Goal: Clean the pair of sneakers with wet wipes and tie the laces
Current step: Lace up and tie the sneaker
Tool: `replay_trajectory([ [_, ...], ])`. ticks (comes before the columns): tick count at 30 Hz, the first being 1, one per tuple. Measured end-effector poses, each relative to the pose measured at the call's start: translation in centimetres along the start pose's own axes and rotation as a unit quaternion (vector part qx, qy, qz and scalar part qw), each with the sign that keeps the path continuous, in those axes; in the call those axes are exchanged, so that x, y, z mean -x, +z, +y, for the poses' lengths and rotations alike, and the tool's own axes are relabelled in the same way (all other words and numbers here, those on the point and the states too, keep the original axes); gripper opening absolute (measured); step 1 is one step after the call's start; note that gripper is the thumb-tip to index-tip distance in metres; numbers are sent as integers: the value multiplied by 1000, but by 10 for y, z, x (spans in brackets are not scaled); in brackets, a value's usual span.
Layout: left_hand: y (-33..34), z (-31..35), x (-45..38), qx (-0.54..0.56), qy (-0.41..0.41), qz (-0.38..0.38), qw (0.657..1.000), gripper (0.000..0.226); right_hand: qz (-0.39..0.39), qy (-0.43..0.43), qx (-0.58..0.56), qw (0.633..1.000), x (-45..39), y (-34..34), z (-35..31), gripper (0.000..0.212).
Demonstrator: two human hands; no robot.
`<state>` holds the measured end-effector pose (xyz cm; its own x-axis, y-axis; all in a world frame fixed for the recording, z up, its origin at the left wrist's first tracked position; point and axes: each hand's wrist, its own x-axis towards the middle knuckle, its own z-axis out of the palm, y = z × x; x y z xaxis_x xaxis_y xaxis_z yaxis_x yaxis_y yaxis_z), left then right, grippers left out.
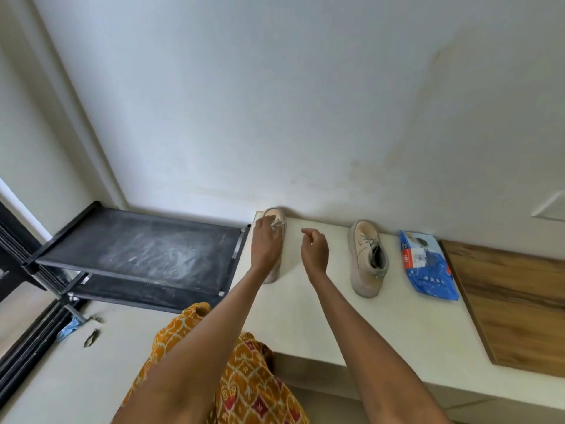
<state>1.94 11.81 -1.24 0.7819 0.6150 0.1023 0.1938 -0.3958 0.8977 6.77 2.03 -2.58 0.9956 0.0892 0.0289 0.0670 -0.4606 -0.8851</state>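
Blue wet-wipe pack lying flat on the white counter, just right of the right sneaker; white label with red print on the pack, lettering too small and skewed to read; no brand legible on either shoe; left sneaker toe to the wall at the counter's far left corner, mostly covered by the left hand; fingers there curled over the tongue, pinching a white lace; right hand raised between the two shoes, fingers loosely curled, gripping nothing visible; right sneaker standing alone, laces loose; wooden board cut off at the right edge; dusty black rack at left, lower shelf half hidden
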Motion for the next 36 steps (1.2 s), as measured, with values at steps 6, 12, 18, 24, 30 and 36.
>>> replay_trajectory([
  [6,58,37,16,-60,83,-105,989,33,157,-71,204,964,-23,-86,26,34],
  [12,102,39,29,-6,-10,-188,982,33,11,118,169,979,-64,-136,75,49],
  [18,119,43,37,96,-83,-242,962,38,-6,58,137,989,-56,-135,81,37],
  [24,106,21,59,86,-117,-196,970,34,-50,-12,124,991,-9,-121,74,11],
  [30,67,8,86,71,-99,-198,973,27,-87,-68,200,973,46,-107,73,7],
  [36,31,-3,105,61,-79,-263,960,19,-124,-76,201,969,75,-107,62,4],
])
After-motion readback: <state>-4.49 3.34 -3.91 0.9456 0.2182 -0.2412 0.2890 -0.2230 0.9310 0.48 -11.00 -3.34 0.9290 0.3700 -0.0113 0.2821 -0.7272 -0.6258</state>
